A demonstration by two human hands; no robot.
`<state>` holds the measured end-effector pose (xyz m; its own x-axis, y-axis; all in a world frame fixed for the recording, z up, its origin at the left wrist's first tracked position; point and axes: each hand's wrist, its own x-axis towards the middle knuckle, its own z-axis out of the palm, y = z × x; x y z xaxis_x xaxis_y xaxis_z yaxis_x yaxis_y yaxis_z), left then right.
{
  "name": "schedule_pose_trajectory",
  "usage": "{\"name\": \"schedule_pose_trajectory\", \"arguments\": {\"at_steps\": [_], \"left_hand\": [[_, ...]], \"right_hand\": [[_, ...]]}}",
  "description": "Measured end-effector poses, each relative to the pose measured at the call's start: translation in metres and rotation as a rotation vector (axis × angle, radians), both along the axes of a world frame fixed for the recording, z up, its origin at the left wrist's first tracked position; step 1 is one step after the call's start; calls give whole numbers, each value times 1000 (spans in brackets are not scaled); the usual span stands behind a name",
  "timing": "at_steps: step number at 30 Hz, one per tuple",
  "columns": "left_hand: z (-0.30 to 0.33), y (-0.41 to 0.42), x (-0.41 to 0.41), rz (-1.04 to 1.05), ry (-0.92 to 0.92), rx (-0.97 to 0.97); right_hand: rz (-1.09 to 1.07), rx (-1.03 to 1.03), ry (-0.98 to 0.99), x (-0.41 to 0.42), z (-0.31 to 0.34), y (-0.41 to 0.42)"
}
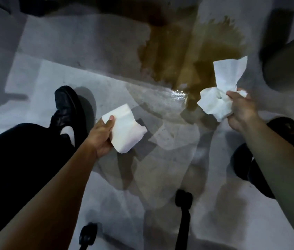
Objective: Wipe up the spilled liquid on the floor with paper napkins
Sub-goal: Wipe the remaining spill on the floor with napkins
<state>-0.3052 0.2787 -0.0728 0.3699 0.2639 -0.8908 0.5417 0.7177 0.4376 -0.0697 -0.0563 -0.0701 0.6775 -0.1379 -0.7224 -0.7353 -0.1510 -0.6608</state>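
The left hand [101, 136] is pinching a folded napkin stack [124, 128] while the right hand [240, 110] is clutching crumpled napkins [218, 94] – both hovering above the floor [61, 73]. The brown spill [187, 55] is pooling toward the floor's far edge, unwiped – wiping from its middle risks pushing liquid toward the black shoe [66, 103]
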Motion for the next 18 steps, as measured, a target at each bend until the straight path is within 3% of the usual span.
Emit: {"name": "schedule_pose_trajectory", "arguments": {"at_steps": [7, 12, 14, 18], "left_hand": [[-33, 34, -34, -77, 208, 121], [-59, 42, -32, -163, 171, 364], [-65, 44, -27, -246, 248, 518], [-50, 28, 0, -639, 395, 952]], "right_hand": [[-28, -26, -94, -8, -12, 5], [-57, -16, -51, -4, -15, -12], [31, -118, -82, -3, -19, -20], [263, -536, -291, -2, -19, -38]]}}
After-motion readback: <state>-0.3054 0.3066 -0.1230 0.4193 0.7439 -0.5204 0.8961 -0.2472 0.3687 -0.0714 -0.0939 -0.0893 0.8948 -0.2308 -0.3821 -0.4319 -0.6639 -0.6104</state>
